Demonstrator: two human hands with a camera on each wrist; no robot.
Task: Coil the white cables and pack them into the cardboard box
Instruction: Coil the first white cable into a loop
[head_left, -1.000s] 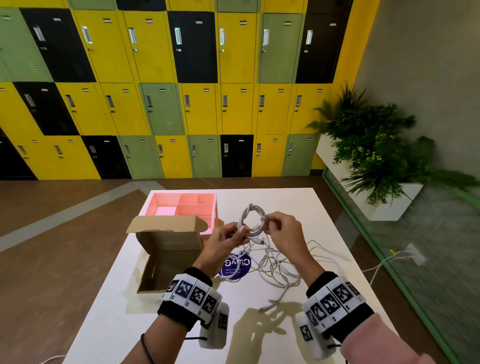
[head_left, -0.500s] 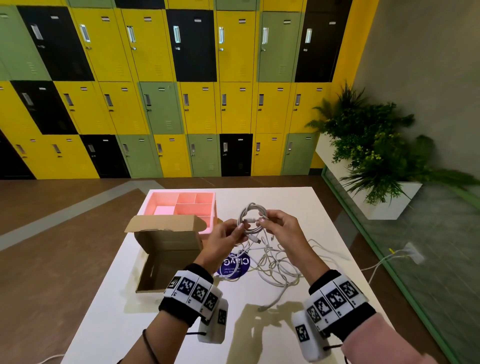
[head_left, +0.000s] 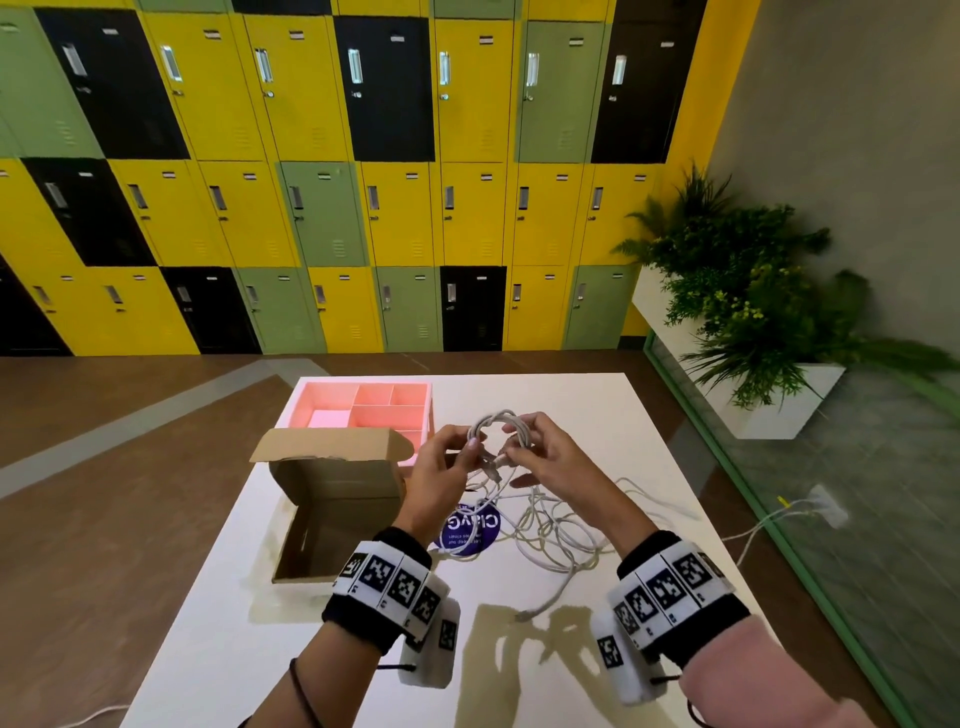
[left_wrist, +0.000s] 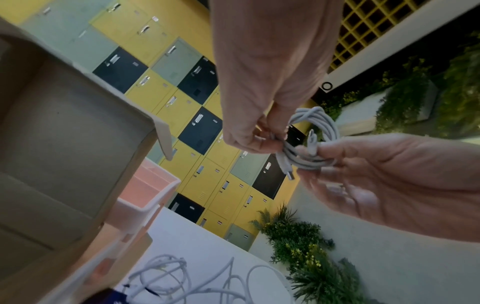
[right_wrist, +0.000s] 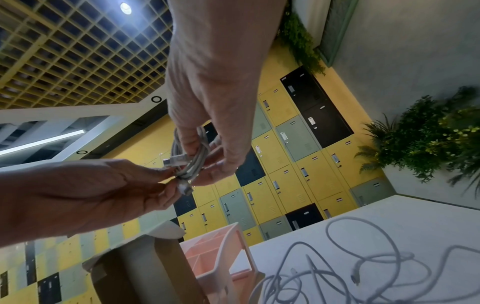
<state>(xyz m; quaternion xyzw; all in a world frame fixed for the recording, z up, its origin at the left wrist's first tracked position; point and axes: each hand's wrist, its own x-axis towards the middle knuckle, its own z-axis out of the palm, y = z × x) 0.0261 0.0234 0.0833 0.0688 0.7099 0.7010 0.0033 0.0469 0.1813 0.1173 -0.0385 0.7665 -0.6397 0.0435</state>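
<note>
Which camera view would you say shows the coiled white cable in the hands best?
The left wrist view: the coiled white cable shows its loops and both plugs unobstructed. In the right wrist view, fingers cover much of it; in the head view it appears small.

A white coiled cable (head_left: 501, 431) sits at the centre of the head view, with more white loose cables (head_left: 550, 530) at 5 o'clock of it on the white worktop (head_left: 597, 415). At 9 o'clock of the coil stands the plain brown cardboard box (head_left: 332, 499); at 11 o'clock is a pink tray (head_left: 363, 410) with a paler pink compartment. A dark blue round sticker (head_left: 470, 527) with white lettering lies under the cables. Both wristbands (head_left: 387, 584) are black with white blocks of black square codes. The sleeve (head_left: 753, 680) is pink. Lockers (head_left: 395, 156) form a yellow, green and black patchwork; the floor (head_left: 104, 467) is brown with a grey stripe; the green plants (head_left: 753, 301) sit in a white planter (head_left: 779, 410).
</note>
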